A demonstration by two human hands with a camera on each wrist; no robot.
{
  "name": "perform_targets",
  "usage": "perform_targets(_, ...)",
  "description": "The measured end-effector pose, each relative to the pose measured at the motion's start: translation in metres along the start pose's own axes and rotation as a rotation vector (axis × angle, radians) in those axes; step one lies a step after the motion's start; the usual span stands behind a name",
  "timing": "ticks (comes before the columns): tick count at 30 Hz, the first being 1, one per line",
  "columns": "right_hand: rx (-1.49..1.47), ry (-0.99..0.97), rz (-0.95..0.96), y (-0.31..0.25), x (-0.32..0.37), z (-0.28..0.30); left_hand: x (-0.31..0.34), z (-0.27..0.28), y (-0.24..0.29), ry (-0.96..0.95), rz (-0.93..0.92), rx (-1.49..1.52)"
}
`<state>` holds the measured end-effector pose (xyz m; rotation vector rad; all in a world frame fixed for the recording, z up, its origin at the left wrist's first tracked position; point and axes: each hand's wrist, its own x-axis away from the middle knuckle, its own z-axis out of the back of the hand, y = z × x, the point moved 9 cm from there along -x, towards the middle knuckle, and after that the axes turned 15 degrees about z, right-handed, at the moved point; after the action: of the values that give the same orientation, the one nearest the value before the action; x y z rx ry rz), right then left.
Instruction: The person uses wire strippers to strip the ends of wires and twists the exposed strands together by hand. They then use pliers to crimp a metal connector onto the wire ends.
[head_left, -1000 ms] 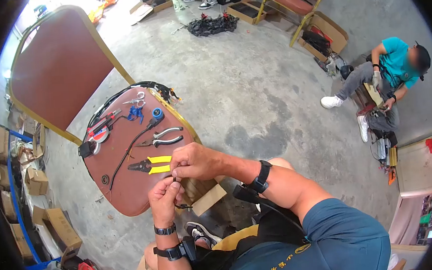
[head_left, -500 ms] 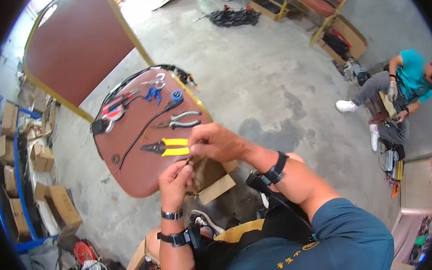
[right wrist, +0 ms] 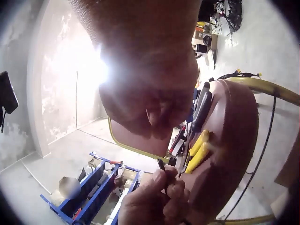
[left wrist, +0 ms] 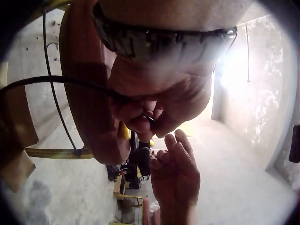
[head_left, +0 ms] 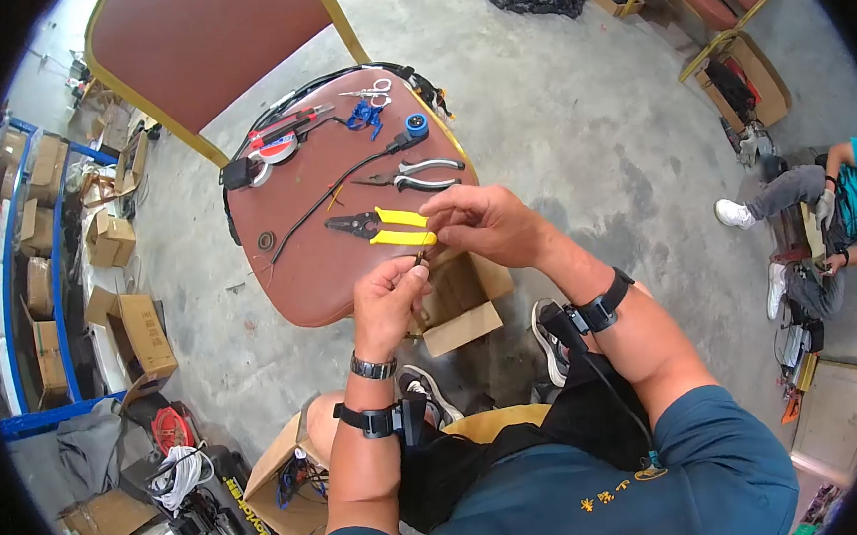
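Between its thumb and forefinger, my left hand (head_left: 388,305) pinches the dark tip of a thin black cable (left wrist: 61,78), which runs back under the palm in the left wrist view. My right hand (head_left: 490,225) hovers just beyond that tip, its fingers loosely extended and apart from the left hand. Under the right fingertips lies a wire stripper (head_left: 402,239) with yellow handles, on the brown chair seat (head_left: 315,280). Farther back on the seat are grey-and-black pliers (head_left: 405,182) and a black cable with a blue round connector (head_left: 417,125).
Scissors (head_left: 377,92), a blue tangle (head_left: 365,119) and a small black ring (head_left: 267,241) also lie on the seat. An open cardboard box (head_left: 463,330) stands below its front edge. Blue shelving (head_left: 14,286) lines the left; another person (head_left: 821,200) sits at the right.
My right hand has come away from the cable tip and its fingers have spread. The left hand keeps its pinch. The head view has shifted, moving the chair right and up in frame.
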<state>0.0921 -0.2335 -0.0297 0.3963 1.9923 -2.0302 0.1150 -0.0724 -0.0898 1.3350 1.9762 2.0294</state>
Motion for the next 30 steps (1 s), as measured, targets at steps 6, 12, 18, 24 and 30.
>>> perform_targets(6, 0.127, -0.082, 0.016, -0.011, -0.001, -0.008, -0.003, -0.001, -0.003, -0.002, -0.004, -0.005)
perform_targets(12, 0.159, -0.111, -0.026, -0.007, 0.001, -0.010, -0.004, -0.006, -0.006, -0.011, 0.013, -0.061)
perform_targets(18, 0.241, -0.022, 0.016, -0.008, -0.003, 0.000, -0.001, -0.004, -0.004, 0.016, 0.038, -0.042)
perform_targets(24, 0.906, -0.015, 0.346, -0.022, -0.017, -0.001, 0.002, 0.011, 0.003, 0.057, 0.001, 0.107)
perform_targets(30, 1.076, -0.127, 0.243, 0.002, -0.025, -0.010, 0.008, 0.026, 0.012, 0.066, -0.070, 0.305)
